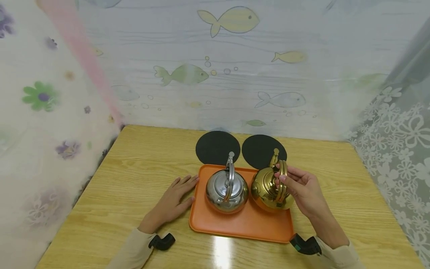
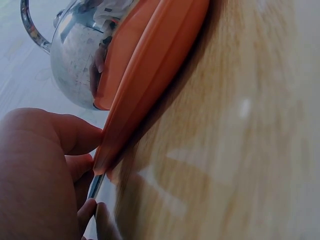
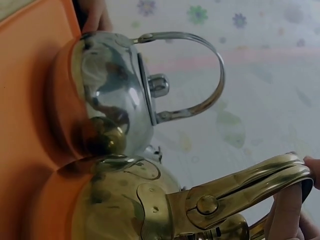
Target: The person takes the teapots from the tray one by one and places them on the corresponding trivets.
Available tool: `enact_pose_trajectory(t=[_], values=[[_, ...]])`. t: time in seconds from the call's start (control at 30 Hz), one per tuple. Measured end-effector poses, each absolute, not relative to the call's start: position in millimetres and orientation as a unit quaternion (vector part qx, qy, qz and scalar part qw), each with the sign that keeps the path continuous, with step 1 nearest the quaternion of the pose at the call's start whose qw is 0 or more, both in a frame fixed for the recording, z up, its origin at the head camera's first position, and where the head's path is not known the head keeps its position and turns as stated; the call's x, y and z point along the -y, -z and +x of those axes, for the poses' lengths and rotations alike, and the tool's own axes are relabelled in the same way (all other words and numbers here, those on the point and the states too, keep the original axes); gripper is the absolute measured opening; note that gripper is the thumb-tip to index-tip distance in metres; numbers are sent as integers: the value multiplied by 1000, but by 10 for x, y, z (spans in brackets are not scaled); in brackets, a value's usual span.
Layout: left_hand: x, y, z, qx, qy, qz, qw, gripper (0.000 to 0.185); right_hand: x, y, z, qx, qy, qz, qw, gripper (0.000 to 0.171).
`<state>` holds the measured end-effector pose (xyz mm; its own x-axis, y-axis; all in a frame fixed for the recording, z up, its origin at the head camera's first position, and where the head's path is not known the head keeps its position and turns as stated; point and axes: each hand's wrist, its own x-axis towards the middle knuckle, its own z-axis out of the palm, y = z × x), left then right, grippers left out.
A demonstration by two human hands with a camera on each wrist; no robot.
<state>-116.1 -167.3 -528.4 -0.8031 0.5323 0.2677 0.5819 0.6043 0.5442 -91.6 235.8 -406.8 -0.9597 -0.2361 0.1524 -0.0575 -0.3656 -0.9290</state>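
Bare wooden table (image 1: 141, 175) left of tray (image 1: 242, 224); silver kettle (image 1: 226, 190) touching gold kettle (image 1: 267, 190).

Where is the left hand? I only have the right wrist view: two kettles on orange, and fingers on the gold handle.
Observer: The left hand lies on the wooden table, its fingers against the left edge of the orange tray.
Operator: Is it holding the silver kettle?
Observer: No. The silver kettle stands untouched on the tray, handle upright.
Operator: What lies beyond the tray?
Observer: Two black round mats lie side by side on the table behind it, both bare.
Operator: Is the gold one lifted?
Observer: I cannot tell. The right hand pinches the handle of the gold kettle, which sits over the tray's right half.
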Motion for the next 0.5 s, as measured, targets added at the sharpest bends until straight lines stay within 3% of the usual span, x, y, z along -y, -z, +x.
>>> enact_pose_trajectory(t=[0.5], values=[[1683,5310,-1167,894,315,-314,50,58,-2394,4045,-1016,-553,823,-122,43,38]])
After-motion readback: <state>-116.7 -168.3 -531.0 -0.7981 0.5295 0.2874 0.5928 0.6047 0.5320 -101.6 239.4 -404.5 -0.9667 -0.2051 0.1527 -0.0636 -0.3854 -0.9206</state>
